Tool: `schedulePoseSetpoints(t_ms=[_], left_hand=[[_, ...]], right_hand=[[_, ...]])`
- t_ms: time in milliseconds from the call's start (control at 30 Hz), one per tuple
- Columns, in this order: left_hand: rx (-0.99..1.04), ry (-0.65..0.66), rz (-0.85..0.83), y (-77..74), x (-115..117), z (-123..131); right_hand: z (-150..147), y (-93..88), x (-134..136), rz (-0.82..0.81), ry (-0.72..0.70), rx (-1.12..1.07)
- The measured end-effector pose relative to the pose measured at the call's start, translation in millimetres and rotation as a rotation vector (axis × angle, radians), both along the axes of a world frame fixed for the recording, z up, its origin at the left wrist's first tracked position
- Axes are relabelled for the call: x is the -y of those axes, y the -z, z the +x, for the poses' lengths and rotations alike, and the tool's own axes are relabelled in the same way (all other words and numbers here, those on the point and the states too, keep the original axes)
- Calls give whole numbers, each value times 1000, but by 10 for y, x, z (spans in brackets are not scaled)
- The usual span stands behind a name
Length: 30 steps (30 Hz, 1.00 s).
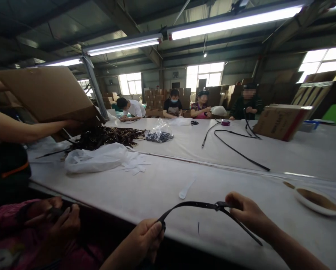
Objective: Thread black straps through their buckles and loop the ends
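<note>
Black strap (196, 204) bows above the surface (100, 191); I have 2 grips clamped on it, the left hand (145, 236) and, beside its loop (219, 206), the right hand (247, 212).

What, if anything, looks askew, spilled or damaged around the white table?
The large brown cardboard box at far left tilts in a co-worker's hand, rather than sitting flat, by a loose, tangled heap of dark straps. The thin black strap in the left hand and right hand shows no obvious damage.
</note>
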State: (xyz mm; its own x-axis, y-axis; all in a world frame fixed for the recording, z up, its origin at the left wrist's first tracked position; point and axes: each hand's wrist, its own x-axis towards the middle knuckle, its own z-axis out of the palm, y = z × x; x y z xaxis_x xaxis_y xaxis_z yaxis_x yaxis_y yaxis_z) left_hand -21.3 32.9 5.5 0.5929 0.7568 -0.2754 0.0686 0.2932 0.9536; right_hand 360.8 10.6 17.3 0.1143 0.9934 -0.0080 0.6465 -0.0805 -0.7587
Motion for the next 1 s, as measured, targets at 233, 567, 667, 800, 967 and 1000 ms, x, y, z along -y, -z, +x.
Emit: schedulePoseSetpoints(t_ms=[233, 567, 667, 800, 967, 1000], left_hand=[[30, -82, 7, -101, 2, 34], [-73, 210, 144, -157, 183, 57], [-173, 252, 259, -257, 213, 104], [-258, 288, 442, -464, 221, 141], [-305, 218, 337, -320, 176, 43], [-295, 194, 264, -243, 162, 2]], right_hand=[[-92, -56, 61, -175, -214, -118], [-282, 60, -123, -69, 102, -520], [-398, -4, -148, -29, 38, -651], [-580, -79, -145, -40, 15, -948], [-613, -128, -133, -10, 68, -998], [-591, -139, -122, -7, 62, -1003]])
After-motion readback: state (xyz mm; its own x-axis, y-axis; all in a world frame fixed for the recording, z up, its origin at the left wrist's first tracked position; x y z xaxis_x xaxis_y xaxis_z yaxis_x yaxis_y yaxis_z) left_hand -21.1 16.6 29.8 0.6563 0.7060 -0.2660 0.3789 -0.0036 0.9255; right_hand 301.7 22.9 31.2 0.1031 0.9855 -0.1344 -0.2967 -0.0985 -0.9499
